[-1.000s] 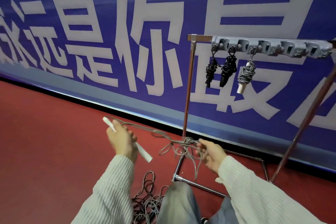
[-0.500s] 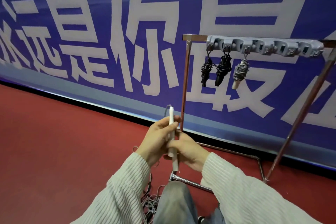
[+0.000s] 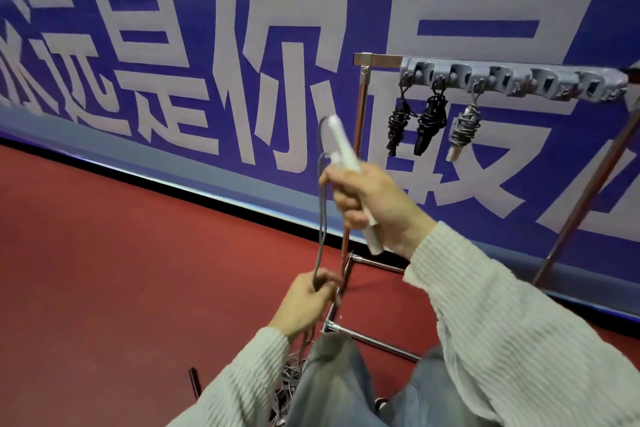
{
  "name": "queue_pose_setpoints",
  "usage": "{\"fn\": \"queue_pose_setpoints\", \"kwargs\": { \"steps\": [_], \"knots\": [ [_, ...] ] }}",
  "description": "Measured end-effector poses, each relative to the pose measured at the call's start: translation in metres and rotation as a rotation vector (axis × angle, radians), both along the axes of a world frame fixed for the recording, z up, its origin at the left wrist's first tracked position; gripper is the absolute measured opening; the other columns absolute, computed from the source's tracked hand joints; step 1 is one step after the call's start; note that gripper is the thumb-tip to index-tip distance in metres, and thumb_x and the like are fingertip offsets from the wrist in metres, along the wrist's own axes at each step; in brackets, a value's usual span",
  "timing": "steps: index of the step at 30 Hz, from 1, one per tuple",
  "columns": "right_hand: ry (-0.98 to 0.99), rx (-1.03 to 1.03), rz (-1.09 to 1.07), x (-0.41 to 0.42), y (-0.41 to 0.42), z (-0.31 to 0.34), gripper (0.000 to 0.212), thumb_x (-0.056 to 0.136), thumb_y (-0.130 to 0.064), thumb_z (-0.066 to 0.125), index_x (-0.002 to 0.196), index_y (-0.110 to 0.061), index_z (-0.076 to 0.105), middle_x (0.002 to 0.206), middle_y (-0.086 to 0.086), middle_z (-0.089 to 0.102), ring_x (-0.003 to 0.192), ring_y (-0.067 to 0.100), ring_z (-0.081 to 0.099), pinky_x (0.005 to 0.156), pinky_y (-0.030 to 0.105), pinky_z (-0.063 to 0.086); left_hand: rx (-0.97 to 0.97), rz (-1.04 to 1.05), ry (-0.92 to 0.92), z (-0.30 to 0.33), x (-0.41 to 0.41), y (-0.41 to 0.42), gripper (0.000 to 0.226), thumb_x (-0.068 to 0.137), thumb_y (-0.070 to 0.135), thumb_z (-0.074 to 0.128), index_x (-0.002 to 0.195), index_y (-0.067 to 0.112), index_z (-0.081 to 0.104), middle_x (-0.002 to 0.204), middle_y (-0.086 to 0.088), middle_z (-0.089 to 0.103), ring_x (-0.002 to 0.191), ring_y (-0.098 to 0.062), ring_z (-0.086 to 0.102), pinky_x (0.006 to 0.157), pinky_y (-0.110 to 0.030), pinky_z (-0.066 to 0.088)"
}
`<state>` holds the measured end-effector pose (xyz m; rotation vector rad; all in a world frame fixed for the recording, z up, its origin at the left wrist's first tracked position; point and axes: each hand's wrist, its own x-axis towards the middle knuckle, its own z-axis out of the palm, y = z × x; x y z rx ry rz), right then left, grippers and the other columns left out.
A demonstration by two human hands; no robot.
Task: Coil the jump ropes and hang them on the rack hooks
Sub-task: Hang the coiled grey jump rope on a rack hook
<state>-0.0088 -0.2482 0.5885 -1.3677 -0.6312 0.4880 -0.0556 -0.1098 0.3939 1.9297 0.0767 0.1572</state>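
Observation:
My right hand (image 3: 375, 204) grips the white handles (image 3: 343, 146) of a grey jump rope, holding them upright in front of the rack's left post. The grey cord (image 3: 322, 215) runs taut from the handle tops down to my left hand (image 3: 304, 302), which grips it lower down. The grey hook strip (image 3: 512, 80) runs along the rack's top bar. Three coiled ropes hang from its left hooks: two black ones (image 3: 398, 126) (image 3: 431, 125) and a grey one with a white handle (image 3: 462, 130).
A tangle of loose ropes (image 3: 291, 378) lies on the red floor by my knee, with a black handle (image 3: 195, 381) beside it. The chrome rack frame (image 3: 360, 149) stands against the blue banner wall. Several hooks to the right carry nothing.
My hands were together on the upright handles. The right hand has since lifted the handles higher and the left hand has slid down the cord, stretching it between them.

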Motion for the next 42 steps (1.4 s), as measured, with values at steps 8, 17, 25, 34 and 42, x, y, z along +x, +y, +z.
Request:
{"fn": "queue_pose_setpoints", "kwargs": {
  "steps": [8,17,25,34,42],
  "knots": [
    [-0.039,0.157,-0.689,0.083,-0.078,-0.006,0.010,0.100,-0.023,0.060,0.099,-0.013,0.061,0.059,-0.004,0.041,0.045,0.008,0.032,0.041,0.021,0.026,-0.037,0.251,0.562,-0.097,-0.061,0.098,0.035,0.085,0.048,0.070,0.088,0.013,0.068,0.058,0.004,0.062,0.046,-0.012,0.048,0.048,-0.024,0.042],
    [0.308,0.039,-1.253,0.146,-0.159,-0.098,0.011,0.096,-0.018,0.057,0.103,-0.023,0.051,0.067,0.001,0.045,0.041,0.011,0.037,0.030,0.012,0.023,-1.142,0.937,0.052,-0.070,-0.110,0.212,0.014,0.100,0.022,0.062,0.113,0.023,0.067,0.107,0.005,0.060,0.083,0.000,0.056,0.064,-0.014,0.057],
    [0.246,-0.324,-0.501,0.106,-0.139,-0.063,0.009,0.098,-0.024,0.062,0.101,-0.016,0.060,0.058,-0.004,0.041,0.044,0.007,0.030,0.038,0.019,0.024,-0.635,0.754,-0.046,-0.001,-0.069,0.146,0.021,0.102,0.013,0.058,0.123,0.006,0.059,0.081,-0.002,0.054,0.066,-0.011,0.049,0.060,-0.019,0.052],
    [-0.198,-0.628,-0.308,0.014,-0.042,-0.064,0.025,0.098,-0.010,0.048,0.119,-0.020,0.038,0.079,0.001,0.058,0.055,0.011,0.052,0.045,0.020,0.037,-0.711,-0.119,0.178,0.098,0.020,-0.056,0.037,0.099,0.049,0.057,0.113,0.017,0.069,0.095,0.005,0.073,0.081,-0.005,0.068,0.072,-0.026,0.049],
    [-0.271,-0.407,-0.303,-0.002,-0.055,-0.095,0.034,0.090,-0.007,0.061,0.115,-0.031,0.061,0.114,-0.003,0.065,0.103,0.004,0.065,0.083,0.018,0.052,-0.450,0.069,0.079,0.095,0.029,-0.067,0.029,0.107,0.022,0.045,0.114,-0.001,0.061,0.104,-0.024,0.073,0.088,-0.025,0.071,0.076,-0.038,0.057]
  ]
}}
